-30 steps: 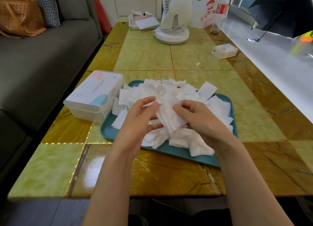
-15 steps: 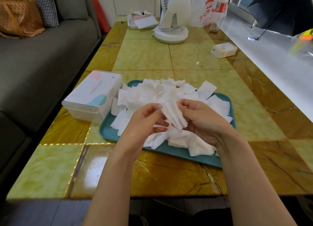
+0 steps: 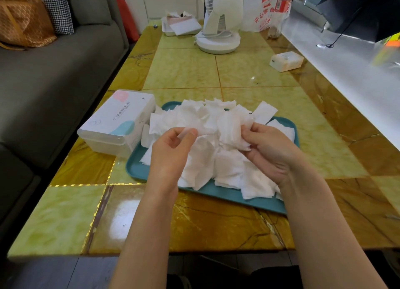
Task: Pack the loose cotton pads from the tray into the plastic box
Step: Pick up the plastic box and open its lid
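Note:
A heap of loose white cotton pads (image 3: 207, 119) covers a teal tray (image 3: 138, 165) on the marble table. The clear plastic box (image 3: 114, 124) with a white printed lid lies closed just left of the tray, touching its left rim. My right hand (image 3: 270, 150) grips a small stack of pads (image 3: 232, 130) held on edge above the heap. My left hand (image 3: 173, 150) pinches a single thin pad (image 3: 184, 134) between thumb and fingers, a little left of the stack.
A white desk fan (image 3: 218, 37) stands at the back, with a white tray of papers (image 3: 179, 26) beside it and a plastic bag (image 3: 264, 9) behind. A small white box (image 3: 285, 61) lies at the right. A grey sofa (image 3: 43, 72) runs along the left.
Both hands rose and moved apart. The stack of pads stayed in my right hand, and my left hand now pinches a separate single pad.

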A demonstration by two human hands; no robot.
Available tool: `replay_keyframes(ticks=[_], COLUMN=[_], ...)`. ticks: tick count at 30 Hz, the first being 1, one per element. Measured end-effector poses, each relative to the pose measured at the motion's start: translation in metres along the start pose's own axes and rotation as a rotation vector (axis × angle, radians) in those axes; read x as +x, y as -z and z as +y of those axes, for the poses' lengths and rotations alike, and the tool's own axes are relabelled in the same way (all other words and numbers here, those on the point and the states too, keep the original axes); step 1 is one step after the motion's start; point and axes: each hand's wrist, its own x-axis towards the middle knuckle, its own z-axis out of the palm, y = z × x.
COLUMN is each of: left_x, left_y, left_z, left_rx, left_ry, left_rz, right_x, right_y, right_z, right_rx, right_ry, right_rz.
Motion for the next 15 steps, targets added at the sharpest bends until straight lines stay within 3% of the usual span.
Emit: replay_keyframes(ticks=[10,15], left_x=[-0.0028,-0.0031], left_y=[-0.0054,-0.0029], left_z=[0.0023,0.0004], left_rx=[-0.008,0.137], left_ry=[-0.018,0.024], left_rz=[-0.069,-0.117], right_x=[-0.0058,-0.0018], right_y=[-0.0086,-0.0053], right_z=[0.0067,0.0067], right_rx=[-0.169,-0.159], right_ry=[-0.105,-0.067], right_rz=[-0.258,-0.166])
